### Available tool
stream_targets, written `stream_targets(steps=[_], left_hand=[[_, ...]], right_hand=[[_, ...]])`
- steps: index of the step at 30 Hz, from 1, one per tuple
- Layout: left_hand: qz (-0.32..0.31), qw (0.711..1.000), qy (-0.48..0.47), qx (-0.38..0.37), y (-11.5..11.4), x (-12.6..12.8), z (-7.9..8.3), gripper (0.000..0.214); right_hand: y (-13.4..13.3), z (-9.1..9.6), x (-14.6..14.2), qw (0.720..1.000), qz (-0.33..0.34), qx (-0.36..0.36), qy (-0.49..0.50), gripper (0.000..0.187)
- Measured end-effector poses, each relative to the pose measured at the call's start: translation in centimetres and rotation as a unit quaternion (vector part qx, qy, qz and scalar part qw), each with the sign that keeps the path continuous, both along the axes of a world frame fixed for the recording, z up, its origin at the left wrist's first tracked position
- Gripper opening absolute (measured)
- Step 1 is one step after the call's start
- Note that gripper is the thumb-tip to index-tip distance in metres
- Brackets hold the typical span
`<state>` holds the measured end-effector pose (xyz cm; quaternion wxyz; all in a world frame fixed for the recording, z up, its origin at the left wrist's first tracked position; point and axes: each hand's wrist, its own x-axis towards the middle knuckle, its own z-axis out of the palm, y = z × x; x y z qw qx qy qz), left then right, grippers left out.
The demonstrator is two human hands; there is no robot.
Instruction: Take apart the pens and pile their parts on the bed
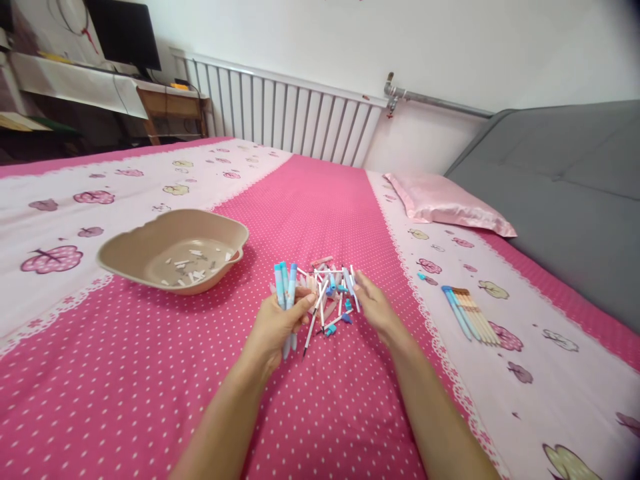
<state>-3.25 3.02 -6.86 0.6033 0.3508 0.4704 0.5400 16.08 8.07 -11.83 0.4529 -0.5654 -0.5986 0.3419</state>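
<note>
Desk: far L corner, w/ dark monitor (124, 37) on it; background only.
Basin: tan basin (145, 243) on the bedspread (325, 187), L of both hands; a scatter of small white bits (199, 275) on its floor, too small to ID. Prob. a few pcs set apart, far from full.
L hand: L hand (273, 327) closed round a small bunch of blue-topped pens (285, 283), approx 3 seen, tops up, ends poking out below the fist. Judged: part-sorted, in hand, not yet laid down.
Heap: loose heap (330, 293) of white sticks, pinkish & blue pcs between the hands, crossing every which way; some sticks dark-tipped. Teal cap (331, 331) + dark blue pc (347, 319) at near edge. Judged: most of the work still left, sits here.
R hand: R hand (377, 307) at heap's R edge, fingers by the pale sticks there; can't tell if it grips one or just touches.
Stray: teal bit (423, 277) alone on the pale printed band, well apart from heap.
Pillow: pink pillow (445, 200), further back, nr grey headboard (555, 160).
Row: pen row (470, 315) flat, side by side; blue ones L, cream/orange ones R. Judged: the done portion, small vs heap.
</note>
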Motion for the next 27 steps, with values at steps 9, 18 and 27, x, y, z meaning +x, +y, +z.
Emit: stream_targets(steps=[9,18,27], left_hand=[[-0.079,0.993,0.078,0.045,-0.8,1.5,-0.8,0.025],[-0.118,0.984,0.098,0.092,-0.8,1.7,-0.5,0.023],[0.005,0.997,0.045,0.059,-0.5,0.0,0.6,0.026]], right_hand=[[-4.1,5.0,-3.8,0.988,0.078,-0.066,0.117,0.038],[-4.8,5.7,-4.6,0.958,0.080,-0.117,0.249,0.034],[-4.3,5.9,-3.4,0.930,0.026,-0.117,0.347,0.030]])
